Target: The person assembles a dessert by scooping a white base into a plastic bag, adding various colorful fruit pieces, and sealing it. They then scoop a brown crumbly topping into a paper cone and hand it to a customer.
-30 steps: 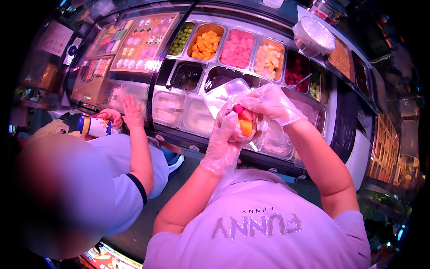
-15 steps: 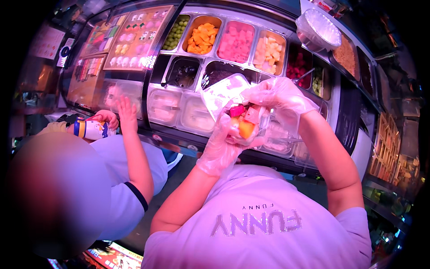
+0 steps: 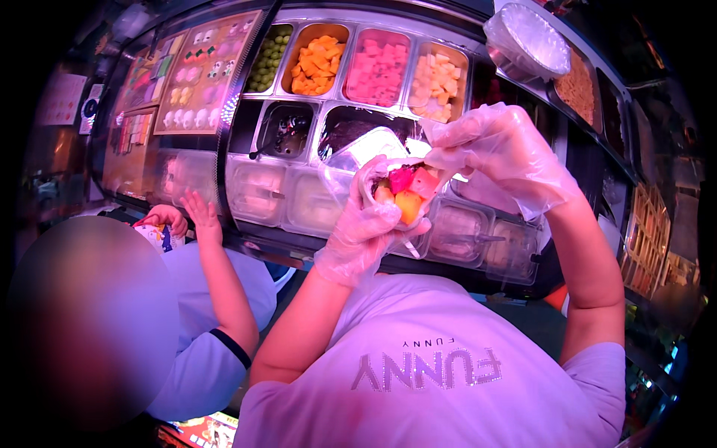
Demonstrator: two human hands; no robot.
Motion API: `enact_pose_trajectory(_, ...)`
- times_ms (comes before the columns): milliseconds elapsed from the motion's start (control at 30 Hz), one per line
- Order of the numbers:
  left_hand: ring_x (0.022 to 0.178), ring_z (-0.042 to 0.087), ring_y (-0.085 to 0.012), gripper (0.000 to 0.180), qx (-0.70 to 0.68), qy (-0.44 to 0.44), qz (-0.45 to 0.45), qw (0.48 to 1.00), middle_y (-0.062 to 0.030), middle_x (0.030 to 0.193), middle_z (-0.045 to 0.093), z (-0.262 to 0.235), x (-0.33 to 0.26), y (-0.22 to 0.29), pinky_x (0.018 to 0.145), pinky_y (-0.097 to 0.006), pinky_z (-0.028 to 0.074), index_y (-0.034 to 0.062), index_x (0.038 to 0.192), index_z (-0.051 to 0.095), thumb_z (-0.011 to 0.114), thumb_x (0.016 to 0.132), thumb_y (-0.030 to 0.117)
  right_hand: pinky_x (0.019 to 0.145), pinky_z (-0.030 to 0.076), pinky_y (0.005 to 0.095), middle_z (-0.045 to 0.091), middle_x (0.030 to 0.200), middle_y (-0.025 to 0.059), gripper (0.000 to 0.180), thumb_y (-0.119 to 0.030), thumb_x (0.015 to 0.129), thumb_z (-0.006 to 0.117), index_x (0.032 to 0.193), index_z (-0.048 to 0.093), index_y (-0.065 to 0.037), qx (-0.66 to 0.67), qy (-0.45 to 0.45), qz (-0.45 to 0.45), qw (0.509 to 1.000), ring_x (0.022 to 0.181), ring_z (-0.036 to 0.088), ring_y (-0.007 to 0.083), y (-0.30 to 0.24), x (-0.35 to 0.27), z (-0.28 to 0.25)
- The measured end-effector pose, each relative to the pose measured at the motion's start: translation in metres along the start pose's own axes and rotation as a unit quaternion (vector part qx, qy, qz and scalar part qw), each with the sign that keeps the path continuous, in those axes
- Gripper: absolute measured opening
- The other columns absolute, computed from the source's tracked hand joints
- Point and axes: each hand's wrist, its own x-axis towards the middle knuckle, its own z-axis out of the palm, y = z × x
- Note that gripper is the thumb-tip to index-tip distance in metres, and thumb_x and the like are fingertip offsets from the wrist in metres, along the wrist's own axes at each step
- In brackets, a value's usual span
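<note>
Cut fruit (image 3: 409, 201) in dark pink, pale pink and orange sits in a pale, soft-looking wrapper (image 3: 366, 179) whose exact kind I cannot tell. My left hand (image 3: 358, 224), in a clear plastic glove, is closed round it from the left and below. In a matching loose glove, my right hand (image 3: 497, 149) pinches the wrapper's right edge, with its fingertips pressed together and its wrist raised. Just behind the fruit, a clear plastic lid (image 3: 379, 142) lies tilted over a dark-filled tray. A short white stick-like piece (image 3: 411, 248) shows below my left hand.
Metal trays of green balls (image 3: 269, 63), orange cubes (image 3: 317, 66), pink cubes (image 3: 377, 69) and pale yellow cubes (image 3: 435, 81) line the back. Clear plastic tubs (image 3: 258, 196) stand nearer. Stacked foil bowls (image 3: 526, 41) are back right. Another person's hand (image 3: 202, 216) is close on the left.
My right hand has moved right, drawing the wrapper's edge outward, so the fruit shows more. The other person's hand remains raised. The whole view has shifted slightly.
</note>
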Motion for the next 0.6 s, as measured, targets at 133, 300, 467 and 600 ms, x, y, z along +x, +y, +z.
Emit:
enact_pose_trajectory(133, 0.131, 0.050, -0.0342, 0.078, -0.015, 0.000, -0.001, 1.000, -0.0118, 0.149, 0.036, 0.003, 0.011, 0.003, 0.093, -0.054, 0.058, 0.0229, 0.148, 0.034, 0.071, 0.085, -0.003, 0.071, 0.052, 0.0294, 0.067, 0.083, 0.0068, 0.015, 0.003, 0.077, 0.075, 0.091, 0.074, 0.000, -0.167, -0.003, -0.222, 0.961, 0.078, 0.066, 0.0158, 0.008, 0.003, -0.019)
enact_pose_trajectory(300, 0.129, 0.052, -0.0349, 0.079, -0.005, -0.018, 0.003, 1.000, -0.0122, 0.149, 0.038, 0.004, 0.020, 0.010, 0.092, -0.054, 0.059, 0.0221, 0.149, 0.033, 0.071, 0.085, -0.004, 0.083, 0.054, 0.0326, 0.069, 0.093, 0.0110, 0.009, -0.004, 0.090, 0.065, 0.091, 0.070, 0.003, 0.167, -0.010, -0.048, 0.985, 0.096, 0.068, 0.0172, -0.002, 0.001, -0.024)
enact_pose_trajectory(467, 0.130, 0.052, -0.0354, 0.081, 0.007, -0.029, 0.012, 0.999, -0.0124, 0.149, 0.038, 0.013, 0.022, 0.014, 0.091, -0.053, 0.060, 0.0205, 0.151, 0.032, 0.070, 0.084, -0.005, 0.074, 0.054, 0.0312, 0.070, 0.088, 0.0093, 0.018, 0.001, 0.081, 0.073, 0.099, 0.073, -0.003, -0.058, 0.026, -0.218, 0.974, 0.083, 0.068, 0.0194, -0.004, 0.008, -0.028)
enact_pose_trajectory(600, 0.130, 0.052, -0.0349, 0.082, 0.021, -0.018, 0.018, 0.999, -0.0124, 0.148, 0.038, 0.021, 0.023, 0.017, 0.092, -0.053, 0.059, 0.0201, 0.152, 0.029, 0.069, 0.085, -0.005, 0.079, 0.056, 0.0317, 0.072, 0.091, 0.0093, 0.012, -0.008, 0.090, 0.067, 0.096, 0.072, 0.001, -0.136, 0.039, -0.238, 0.961, 0.089, 0.071, 0.0181, -0.017, 0.000, -0.027)
